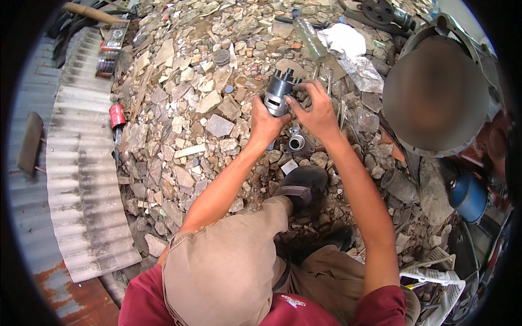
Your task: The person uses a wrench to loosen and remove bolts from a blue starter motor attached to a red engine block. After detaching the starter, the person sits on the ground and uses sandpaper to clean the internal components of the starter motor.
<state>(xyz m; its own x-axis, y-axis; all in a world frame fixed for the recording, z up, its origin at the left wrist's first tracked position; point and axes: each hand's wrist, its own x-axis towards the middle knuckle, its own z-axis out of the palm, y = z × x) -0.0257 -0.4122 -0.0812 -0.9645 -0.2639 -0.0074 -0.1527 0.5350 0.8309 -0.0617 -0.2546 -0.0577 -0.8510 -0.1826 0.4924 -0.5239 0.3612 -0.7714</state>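
The distributor (277,92) is held over the rubble (209,130), upright with a slight tilt, its black cap uppermost and its silver body below. Containers: the white basket (455,283) at the lower right holds a yellow item and others too dark to identify. The blue can (468,198) stands near it; its contents cannot be seen. A clear cup (366,120) and a cloudy jar (399,185) lie on the stones, right of the right forearm; the contents of the jar cannot be told. A clear bottle (310,41) lies at the top, beside a white cloth (345,43). The round rim (427,152) at the right encloses a blurred area; its contents cannot be determined. Hand pose: both forearms extend forward and converge on the distributor. The left hand (266,122) supports the body from the left and below, fingers and thumb wrapped around it. The right hand (317,111) is at the right side, wrist bent inward, with a narrow gap between thumb and forefinger; whether they pinch a small piece cannot be told. A metal flange (297,143) lies on the stones below the hands.
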